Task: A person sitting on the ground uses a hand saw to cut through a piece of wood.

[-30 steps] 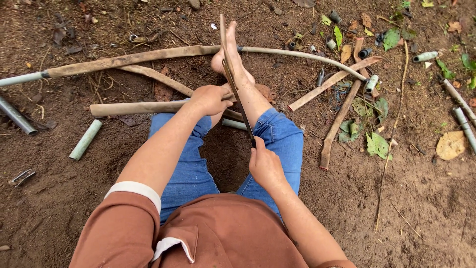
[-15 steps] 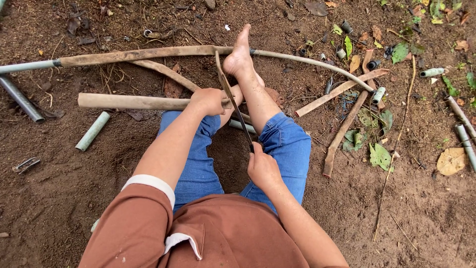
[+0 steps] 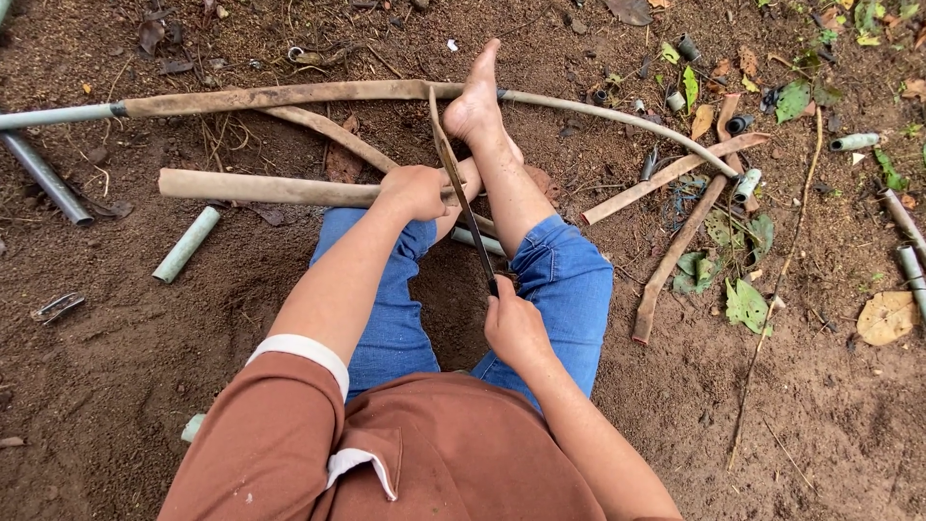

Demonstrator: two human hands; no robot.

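No containers in view, only loose cut tube offcuts lying on the dirt.

Left hand (image 3: 413,191) is closed around the near end of a tan bamboo pole (image 3: 265,187); the pole runs out level to the left of that hand. Right hand (image 3: 514,326) is closed on the handle of a long thin blade (image 3: 461,189), probably a saw or knife, can't tell which. The blade runs from the right hand up and away, passing just right of the left hand's knuckles and crossing the pole end there. Blade looks in contact with the pole at the crossing; the exact cut point is hidden by the fingers.

Bare right foot (image 3: 476,96) sits beyond the left hand, its sole against the long curved bamboo strip (image 3: 289,95) that arcs across the ground past both hands. Blade tip ends just beside that foot.

A pale green tube piece (image 3: 187,244) lies well left of the left hand. A grey pipe (image 3: 46,178) is further left. Flat split bamboo slats (image 3: 675,246) lie to the right of the right hand, among green leaves.

Versus 0.5 s ago: both grips unchanged, pole in the same place. Right hand sits slightly nearer the body, so the blade has been drawn back a little along its line. Foot is in the same spot on the strip.
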